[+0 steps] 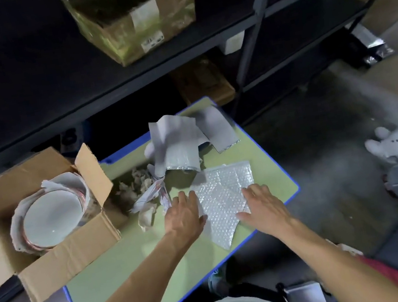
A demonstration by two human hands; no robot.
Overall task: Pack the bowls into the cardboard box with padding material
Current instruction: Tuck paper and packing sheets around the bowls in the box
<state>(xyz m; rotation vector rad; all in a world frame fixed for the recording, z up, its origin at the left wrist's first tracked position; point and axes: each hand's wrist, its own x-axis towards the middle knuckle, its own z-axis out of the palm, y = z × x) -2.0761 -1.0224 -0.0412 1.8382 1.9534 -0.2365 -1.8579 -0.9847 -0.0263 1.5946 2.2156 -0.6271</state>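
Left hand and right hand press flat, fingers straight, on the bubble wrap; light and limp, it is probably best pinched at its edges. The bowls look fragile; support them from underneath.

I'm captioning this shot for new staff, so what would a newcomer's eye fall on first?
The left hand and right hand rest flat on a bubble wrap sheet on the right part of the green table. At the table's left end, an open cardboard box holds paper-wrapped white bowls. Crumpled paper lies between the box and the sheet.
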